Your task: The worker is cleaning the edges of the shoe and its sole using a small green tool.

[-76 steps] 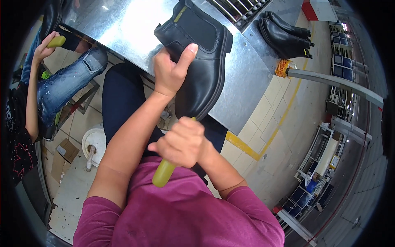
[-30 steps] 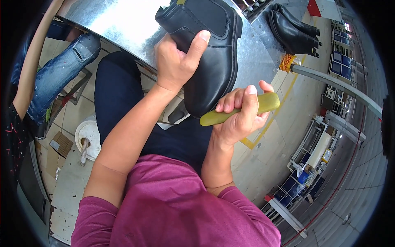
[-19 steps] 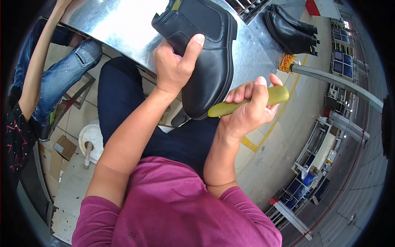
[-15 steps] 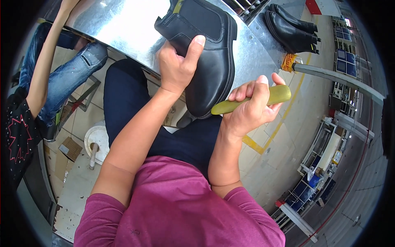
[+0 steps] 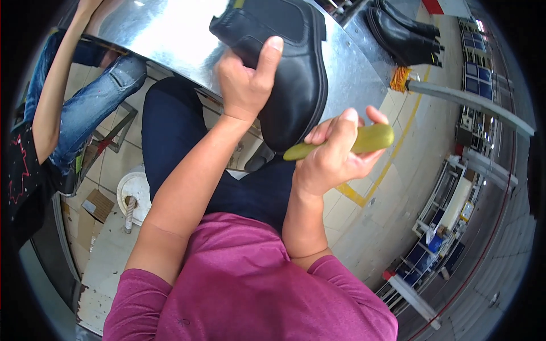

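Observation:
A black leather ankle boot (image 5: 294, 91) with a dark elastic side panel lies over the near edge of the metal table, toe toward me. My left hand (image 5: 244, 88) is closed on the boot's shaft side, thumb on the upper and the other fingers hidden. In my right hand (image 5: 327, 162) is a smooth olive-green tapered bar (image 5: 372, 139), its thick rounded end pointing right. Its narrow end lies by the boot's toe; whether they touch I cannot tell.
More black boots (image 5: 392, 40) stand at the far right of the metal table (image 5: 153, 40). A grey rail (image 5: 466, 102) with orange wrapping (image 5: 401, 78) juts out at right. Another person's arm (image 5: 51, 108) is at left, above a cardboard box (image 5: 98, 204) and a white round lid (image 5: 133, 184).
My right hand has shifted a little left with the olive-green bar, following the toe edge. The boot has tilted slightly, its toe a little higher in view. My left hand keeps its grip.

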The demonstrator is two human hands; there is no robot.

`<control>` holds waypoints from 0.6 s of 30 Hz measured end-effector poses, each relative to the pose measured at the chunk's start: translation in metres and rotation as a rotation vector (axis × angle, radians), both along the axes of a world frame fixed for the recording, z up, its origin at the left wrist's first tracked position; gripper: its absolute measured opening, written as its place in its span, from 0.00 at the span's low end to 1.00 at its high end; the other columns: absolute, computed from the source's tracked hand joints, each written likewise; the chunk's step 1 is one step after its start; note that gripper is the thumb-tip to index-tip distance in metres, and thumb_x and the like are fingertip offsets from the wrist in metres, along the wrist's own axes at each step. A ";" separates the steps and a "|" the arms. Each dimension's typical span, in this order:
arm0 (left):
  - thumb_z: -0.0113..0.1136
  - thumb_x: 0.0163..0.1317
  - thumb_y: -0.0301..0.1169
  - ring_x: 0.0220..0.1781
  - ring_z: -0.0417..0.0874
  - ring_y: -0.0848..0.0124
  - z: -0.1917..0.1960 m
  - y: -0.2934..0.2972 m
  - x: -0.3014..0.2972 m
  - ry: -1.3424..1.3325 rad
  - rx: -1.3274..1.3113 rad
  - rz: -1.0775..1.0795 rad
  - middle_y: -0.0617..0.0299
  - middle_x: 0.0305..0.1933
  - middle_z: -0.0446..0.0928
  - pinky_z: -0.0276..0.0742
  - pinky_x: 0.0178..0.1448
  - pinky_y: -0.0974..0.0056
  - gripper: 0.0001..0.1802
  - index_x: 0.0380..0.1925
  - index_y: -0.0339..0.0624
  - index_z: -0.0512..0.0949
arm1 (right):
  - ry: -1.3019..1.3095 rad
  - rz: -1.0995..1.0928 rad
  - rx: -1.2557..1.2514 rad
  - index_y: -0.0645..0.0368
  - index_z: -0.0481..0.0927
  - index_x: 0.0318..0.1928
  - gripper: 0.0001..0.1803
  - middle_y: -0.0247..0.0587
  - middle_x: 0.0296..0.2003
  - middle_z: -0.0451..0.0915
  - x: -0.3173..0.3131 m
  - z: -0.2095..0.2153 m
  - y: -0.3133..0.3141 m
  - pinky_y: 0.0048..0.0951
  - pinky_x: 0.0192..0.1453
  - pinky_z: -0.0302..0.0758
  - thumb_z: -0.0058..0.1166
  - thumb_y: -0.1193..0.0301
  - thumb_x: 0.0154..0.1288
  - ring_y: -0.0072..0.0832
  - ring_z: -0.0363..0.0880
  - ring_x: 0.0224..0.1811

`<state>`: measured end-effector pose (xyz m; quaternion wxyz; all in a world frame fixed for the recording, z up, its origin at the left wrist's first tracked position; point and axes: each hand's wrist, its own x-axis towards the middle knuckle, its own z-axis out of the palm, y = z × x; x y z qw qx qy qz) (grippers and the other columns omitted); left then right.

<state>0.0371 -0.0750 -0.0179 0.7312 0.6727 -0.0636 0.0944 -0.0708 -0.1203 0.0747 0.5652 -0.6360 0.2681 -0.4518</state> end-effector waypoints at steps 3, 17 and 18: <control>0.67 0.70 0.42 0.38 0.84 0.72 0.003 -0.003 -0.005 0.009 -0.031 0.010 0.60 0.35 0.87 0.78 0.49 0.65 0.20 0.38 0.30 0.85 | 0.064 -0.077 -0.140 0.66 0.71 0.56 0.17 0.32 0.34 0.75 0.007 -0.009 -0.020 0.18 0.36 0.72 0.56 0.84 0.69 0.15 0.73 0.31; 0.69 0.66 0.46 0.35 0.87 0.65 -0.004 -0.011 0.003 -0.091 -0.108 0.175 0.57 0.32 0.87 0.80 0.45 0.60 0.22 0.35 0.34 0.86 | -0.004 -0.070 0.004 0.67 0.60 0.77 0.33 0.51 0.61 0.73 0.003 0.013 -0.027 0.28 0.60 0.74 0.52 0.72 0.76 0.27 0.77 0.54; 0.69 0.66 0.46 0.34 0.87 0.65 -0.003 -0.008 0.003 -0.078 -0.106 0.152 0.57 0.31 0.87 0.80 0.45 0.60 0.21 0.34 0.34 0.86 | -0.033 -0.128 -0.098 0.67 0.61 0.76 0.32 0.50 0.63 0.72 0.005 0.006 -0.027 0.28 0.63 0.72 0.52 0.73 0.75 0.27 0.76 0.56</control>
